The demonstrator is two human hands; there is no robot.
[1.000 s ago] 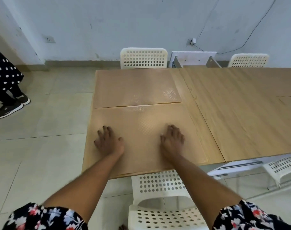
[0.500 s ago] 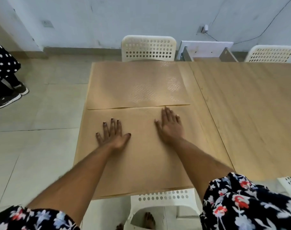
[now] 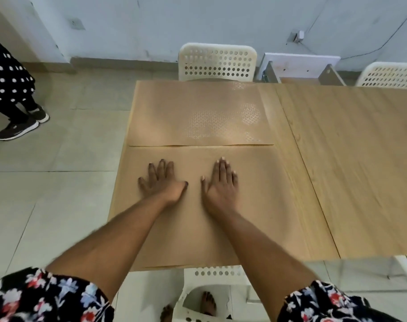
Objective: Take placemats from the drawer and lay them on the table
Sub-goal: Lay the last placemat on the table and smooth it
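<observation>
Two tan placemats lie flat on the left end of the wooden table (image 3: 351, 163). The far placemat (image 3: 198, 112) shows a faint lattice pattern and reaches the table's back edge. The near placemat (image 3: 263, 201) lies edge to edge with it and runs to the front edge. My left hand (image 3: 162, 181) and my right hand (image 3: 221, 182) rest palm down on the near placemat, fingers spread, holding nothing. The drawer is not in view.
A white perforated chair (image 3: 217, 61) stands behind the table, another chair (image 3: 390, 74) at the back right, and one chair (image 3: 209, 296) below me. A white board (image 3: 300, 66) leans by the wall. A person's legs and shoes (image 3: 19, 123) stand at the left.
Both hands have slid forward and closer together across the near placemat. The camera has moved in over the table.
</observation>
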